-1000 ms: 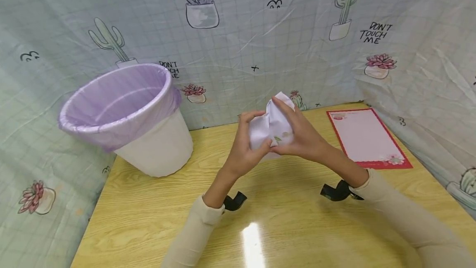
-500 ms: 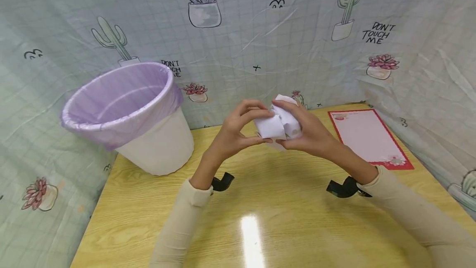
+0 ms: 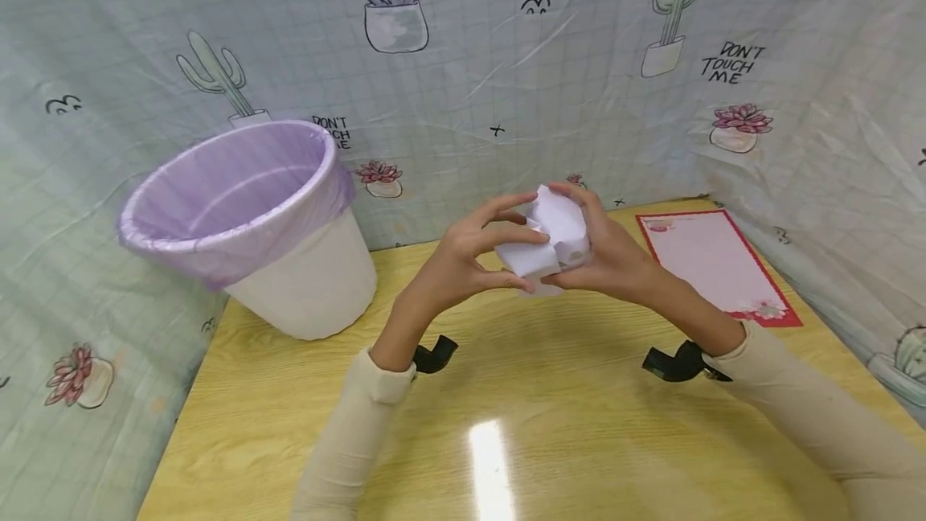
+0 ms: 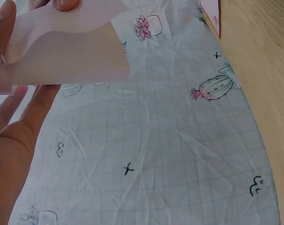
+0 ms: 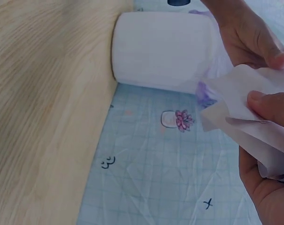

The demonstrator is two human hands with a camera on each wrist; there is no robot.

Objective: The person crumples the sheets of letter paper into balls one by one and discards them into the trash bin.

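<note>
A crumpled white sheet of paper (image 3: 560, 219) is held between both hands above the table, bunched into folds. My left hand (image 3: 463, 252) grips its left side, thumb below and fingers over the top. On the other side my right hand (image 3: 615, 252) clasps the bunched paper between thumb and fingers. Seen from the left wrist, the paper (image 4: 71, 56) shows a loose curved flap. From the right wrist, the folded paper (image 5: 254, 103) has a thumb pressed onto it, and a corner sticks out.
A white bin (image 3: 311, 288) lined with a purple bag (image 3: 239, 175) stands at the table's back left. At the right lies a sheet with a red border (image 3: 712, 264) on the wooden table (image 3: 550, 408). A cactus-print cloth (image 3: 463, 63) hangs behind.
The paper has been squeezed into a more compact bundle. My left hand has shifted its grip, its fingers now reaching farther over the top of the paper.
</note>
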